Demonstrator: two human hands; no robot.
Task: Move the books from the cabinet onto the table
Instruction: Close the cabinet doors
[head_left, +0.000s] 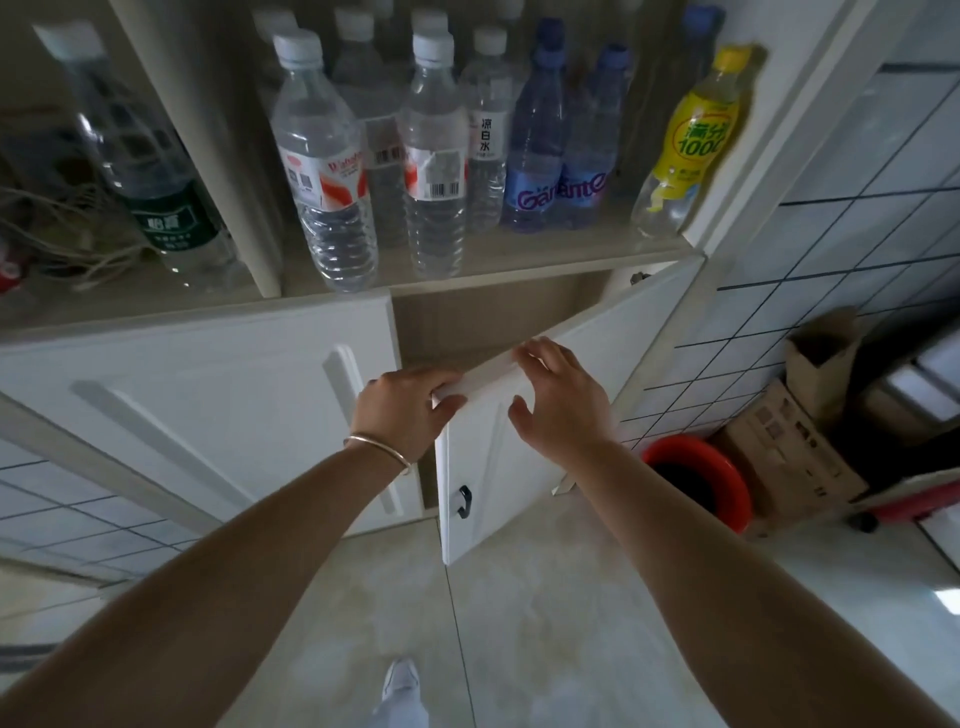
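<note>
- Pale tiled floor (519, 597) below, gridded white wall tiles to the right, and we're looking down the front of a tall white cabinet (208, 395).
- Up on the open shelf (519, 254) stands a row of clear plastic water bottles (324, 171), a pair of blue-tinted bottles (558, 156) and a yellow-labelled drink bottle (685, 140), all upright and well clear of the action.
- Down at the lower compartment, the right-hand white panelled cabinet door (519, 441) is swung partway open, its small black handle (464, 501) low on the panel and untouched.
- The left hand (400, 410), thin gold bangle (379, 449) at the wrist, grips the door's top corner, fingers curled over the edge and thumb on the front face. A grip there gives leverage at the free edge, which I'd judge is why the handle is ignored.
- The right hand (558, 400) lies on the top edge just beside it, fingers loosely spread and draped over the rim, seemingly steadying, not clamping.
- Books? None in sight. The opening behind the door shows only bare beige board, and the door hides what lies lower, so they're presumably inside. No worktop in view either.
- This looks like the very start: door to be opened wide, nothing lifted yet.
- Off to the right, a red plastic bucket (696, 483) and brown cardboard boxes (789, 457) sit on the floor near the door's swing; worth watching.
</note>
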